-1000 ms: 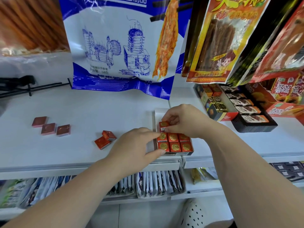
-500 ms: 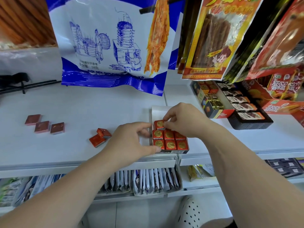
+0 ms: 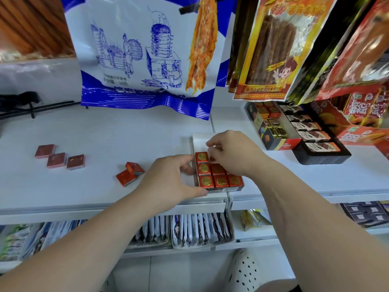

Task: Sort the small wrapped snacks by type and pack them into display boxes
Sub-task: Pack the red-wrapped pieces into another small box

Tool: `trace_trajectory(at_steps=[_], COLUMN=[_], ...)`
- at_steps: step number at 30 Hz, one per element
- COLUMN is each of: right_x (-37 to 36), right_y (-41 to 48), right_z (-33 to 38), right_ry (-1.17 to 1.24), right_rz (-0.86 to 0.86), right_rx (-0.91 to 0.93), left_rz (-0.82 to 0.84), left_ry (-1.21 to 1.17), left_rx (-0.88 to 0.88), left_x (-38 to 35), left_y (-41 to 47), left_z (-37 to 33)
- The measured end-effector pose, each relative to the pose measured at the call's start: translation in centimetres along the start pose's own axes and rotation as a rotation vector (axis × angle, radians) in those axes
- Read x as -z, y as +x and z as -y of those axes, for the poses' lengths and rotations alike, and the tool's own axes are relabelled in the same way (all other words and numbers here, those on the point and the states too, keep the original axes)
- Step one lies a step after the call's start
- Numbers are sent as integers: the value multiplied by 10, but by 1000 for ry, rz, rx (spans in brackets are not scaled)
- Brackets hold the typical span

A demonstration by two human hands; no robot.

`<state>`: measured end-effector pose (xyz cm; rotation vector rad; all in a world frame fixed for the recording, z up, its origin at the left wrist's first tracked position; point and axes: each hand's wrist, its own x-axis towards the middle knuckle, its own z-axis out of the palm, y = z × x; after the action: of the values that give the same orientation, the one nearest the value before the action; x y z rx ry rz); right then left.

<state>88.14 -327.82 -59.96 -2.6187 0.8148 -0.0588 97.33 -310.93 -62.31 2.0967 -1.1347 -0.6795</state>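
A small display box (image 3: pixel 223 189) lies on the white shelf (image 3: pixel 105 140), its rear part showing white. Red square snacks with gold medallions (image 3: pixel 221 181) fill its front two rows. One more red snack (image 3: pixel 202 157) lies at the left of the third row. My left hand (image 3: pixel 174 182) grips the box's left side, thumb at the front corner. My right hand (image 3: pixel 231 154) hovers over the box, curled fingertips touching that snack's right edge. Two loose red snacks (image 3: pixel 131 172) lie left of the box. Three dark red snacks (image 3: pixel 55 159) sit farther left.
A large blue-and-white bag (image 3: pixel 143 60) and other snack bags (image 3: pixel 271 49) hang low over the back of the shelf. A filled display box (image 3: pixel 275 131) and a black tray (image 3: pixel 320 144) stand at the right. A black stand (image 3: pixel 19 102) lies far left. Packets (image 3: pixel 189 230) fill the lower shelf.
My right hand has set the red snack down flat in the third row and shifted slightly right. My left hand's fingers have slid along the box's left side.
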Motion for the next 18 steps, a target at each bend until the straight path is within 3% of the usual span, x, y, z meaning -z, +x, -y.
trace_trajectory(at_steps=[3, 5, 10, 15, 18], right_x=[-3, -7, -26, -55, -73], right_y=[2, 0, -2, 8, 13], right_z=[13, 27, 63, 93, 111], right_ry=[-54, -18, 85, 60, 36], right_rz=[-232, -300, -37, 177, 194], right_rx=[14, 73, 319, 426, 459], left_rz=[-49, -132, -299, -182, -185], left_ry=[10, 0, 36, 138, 194], left_rx=[-9, -23, 37, 170, 118], left_x=[16, 34, 84, 97, 87], left_y=[-5, -9, -26, -41, -45], left_z=[3, 10, 40, 78, 87])
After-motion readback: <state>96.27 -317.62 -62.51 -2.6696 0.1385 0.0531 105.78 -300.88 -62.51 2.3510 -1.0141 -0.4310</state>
